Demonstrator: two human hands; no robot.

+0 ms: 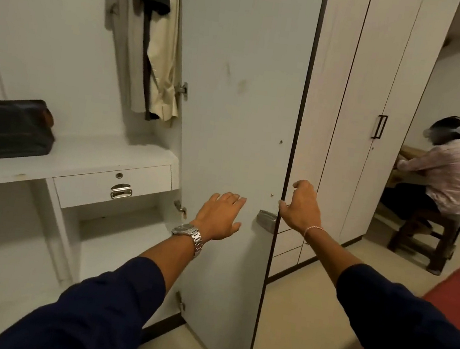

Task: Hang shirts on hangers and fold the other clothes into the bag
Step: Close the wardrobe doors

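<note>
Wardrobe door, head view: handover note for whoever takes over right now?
Left hand: open, flat against the inner face of the open wardrobe door.
Right hand: fingers curled round the door's free edge, just above the metal handle.
Clothes hang inside at the top; dark bag sits on the shelf above the drawer.
Done: some clothes are hung.
Left: whether anything goes into the bag cannot be told; no loose clothes in view.

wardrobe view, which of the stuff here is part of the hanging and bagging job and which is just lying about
Part of the job:
- cream shirt hanging inside the wardrobe
- dark bag on the shelf
- wardrobe door, left hand flat on it, right hand gripping its edge

Just about:
- drawer under the shelf
- closed wardrobe to the right
- wooden stool with a seated person
- red mat
</note>
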